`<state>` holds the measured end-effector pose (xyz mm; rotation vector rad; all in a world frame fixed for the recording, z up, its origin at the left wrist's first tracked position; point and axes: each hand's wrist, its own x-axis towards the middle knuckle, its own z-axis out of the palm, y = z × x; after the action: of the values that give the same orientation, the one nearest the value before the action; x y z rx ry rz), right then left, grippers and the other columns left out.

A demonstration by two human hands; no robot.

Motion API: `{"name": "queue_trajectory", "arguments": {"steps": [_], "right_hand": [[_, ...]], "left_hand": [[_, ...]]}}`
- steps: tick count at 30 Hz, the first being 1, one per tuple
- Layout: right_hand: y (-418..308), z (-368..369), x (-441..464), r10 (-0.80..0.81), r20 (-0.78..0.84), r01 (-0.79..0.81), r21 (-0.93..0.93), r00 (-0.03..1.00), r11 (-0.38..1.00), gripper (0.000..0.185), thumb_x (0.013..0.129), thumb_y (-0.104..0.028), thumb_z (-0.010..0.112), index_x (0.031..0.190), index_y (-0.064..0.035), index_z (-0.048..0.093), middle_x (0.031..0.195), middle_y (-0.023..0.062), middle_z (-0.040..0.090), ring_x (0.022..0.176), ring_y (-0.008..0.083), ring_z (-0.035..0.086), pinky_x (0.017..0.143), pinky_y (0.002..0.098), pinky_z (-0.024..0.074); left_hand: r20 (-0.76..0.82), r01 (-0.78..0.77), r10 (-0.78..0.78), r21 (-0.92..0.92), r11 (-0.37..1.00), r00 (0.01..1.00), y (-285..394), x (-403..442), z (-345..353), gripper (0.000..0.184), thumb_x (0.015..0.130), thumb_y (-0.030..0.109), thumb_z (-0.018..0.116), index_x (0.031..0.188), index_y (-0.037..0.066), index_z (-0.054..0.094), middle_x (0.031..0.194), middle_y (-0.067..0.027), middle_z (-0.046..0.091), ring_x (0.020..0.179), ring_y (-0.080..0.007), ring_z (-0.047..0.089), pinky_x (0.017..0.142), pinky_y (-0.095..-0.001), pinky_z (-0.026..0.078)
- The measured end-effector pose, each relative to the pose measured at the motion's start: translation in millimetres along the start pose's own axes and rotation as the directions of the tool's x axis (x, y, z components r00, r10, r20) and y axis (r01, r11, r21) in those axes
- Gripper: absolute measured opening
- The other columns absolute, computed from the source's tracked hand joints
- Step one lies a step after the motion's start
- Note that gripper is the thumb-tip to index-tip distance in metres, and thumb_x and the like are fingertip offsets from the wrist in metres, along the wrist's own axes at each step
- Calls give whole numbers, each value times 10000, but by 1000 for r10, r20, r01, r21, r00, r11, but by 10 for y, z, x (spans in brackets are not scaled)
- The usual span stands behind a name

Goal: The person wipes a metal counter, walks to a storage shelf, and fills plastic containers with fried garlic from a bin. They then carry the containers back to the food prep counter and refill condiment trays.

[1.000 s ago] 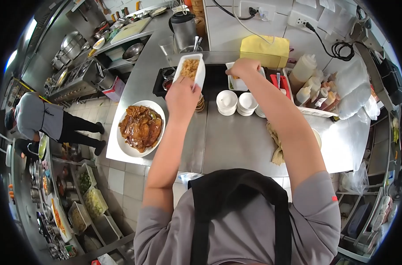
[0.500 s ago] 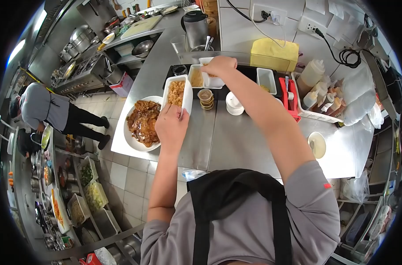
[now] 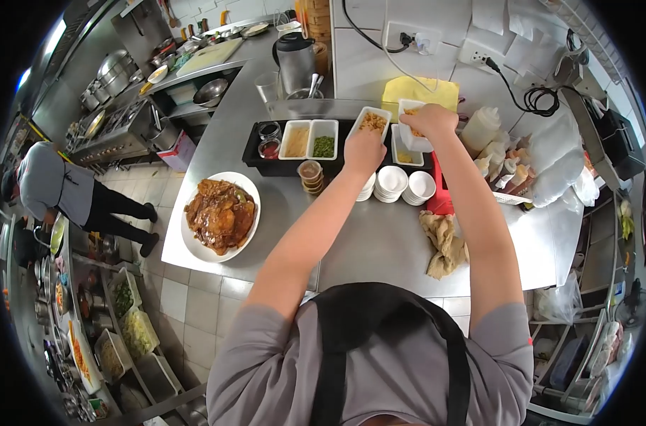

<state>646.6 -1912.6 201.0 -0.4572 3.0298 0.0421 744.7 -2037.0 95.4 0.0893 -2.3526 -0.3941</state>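
My left hand [image 3: 365,150] grips the near end of a white rectangular container [image 3: 373,121] of brown crumbly food, over the black tray [image 3: 280,167]. To its right, my right hand [image 3: 434,122] holds a second white container [image 3: 417,142] of orange-brown food, above a container with a little yellow food [image 3: 406,155]. Two more containers, one with pale food [image 3: 295,140] and one with chopped greens [image 3: 324,146], sit in the tray. At the left of the counter lies a white plate [image 3: 250,186] of glossy brown food [image 3: 221,216].
Stacked white bowls [image 3: 392,180], stacked small cups [image 3: 311,175] and a crumpled cloth [image 3: 444,245] stand on the counter. Squeeze bottles [image 3: 481,128] fill a basket at the right. Behind are a steel jug [image 3: 294,64] and glass. Another person [image 3: 64,186] stands far left.
My left hand has carried its container from near the plate rightward to the tray. My right hand has moved right and now holds a container. The pale food and greens containers show uncovered.
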Motion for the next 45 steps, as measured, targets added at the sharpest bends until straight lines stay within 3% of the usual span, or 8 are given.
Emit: {"name": "queue_trajectory", "arguments": {"steps": [12,22,29,35,37,40,43,45], "right_hand": [[193,167,-50,18,-97,-7,120,995,993,592,659,-634,509,862,-109,692,859,74,657,817,235,642,631,341,474],[-616,562,88,-57,-21,57,32,998,998,559,719,-623,482,850,-120,688,922,70,641,849,271,606,714,444,437],[-714,901,151,-83,62,84,-15,995,996,617,791,-637,399,976,-113,670,992,119,631,884,314,594,722,508,397],[-496,820,-106,-101,-59,110,186,993,976,677,805,-664,371,941,-74,672,942,116,655,857,286,620,726,468,420],[-222,737,-519,-81,-147,110,198,986,974,529,810,-547,456,834,-68,678,858,127,661,824,260,639,678,373,472],[500,695,-1303,-79,-263,229,611,962,758,364,774,-374,595,795,-12,635,742,121,628,729,267,614,621,354,463],[1394,435,-2217,-120,-206,239,840,971,488,283,786,-268,665,850,1,607,712,27,558,688,92,524,612,248,432],[2064,595,-2784,-118,-267,282,950,956,136,194,786,-104,639,928,13,577,803,22,551,700,70,509,593,206,418]], "left_hand": [[83,150,-165,167,975,983,-57,-13,422,125,664,179,634,683,57,617,719,-116,621,663,-265,621,589,-368,505],[293,275,-334,225,935,896,-229,-149,80,224,731,250,668,768,32,630,831,-135,627,802,-268,629,679,-361,518],[43,249,-246,-60,967,968,-174,-496,-452,213,728,221,680,859,59,639,822,-82,595,773,-263,579,685,-361,468],[197,292,-266,-111,950,943,-20,-1026,-879,136,753,202,648,818,85,626,803,-62,571,797,-261,564,682,-371,449],[295,267,-215,-147,953,931,64,-1211,-898,131,758,200,643,812,82,629,789,-68,573,788,-263,566,679,-363,446],[452,278,-152,-227,934,879,252,-1345,-829,123,767,192,633,809,76,638,786,-71,579,776,-266,573,680,-354,446],[567,251,-20,-331,910,824,482,-1379,-641,120,776,184,620,809,72,647,784,-74,585,757,-266,582,675,-351,449],[589,204,83,-404,892,804,713,-1449,-480,121,780,180,614,810,69,650,783,-76,586,747,-265,586,671,-351,452]]}}
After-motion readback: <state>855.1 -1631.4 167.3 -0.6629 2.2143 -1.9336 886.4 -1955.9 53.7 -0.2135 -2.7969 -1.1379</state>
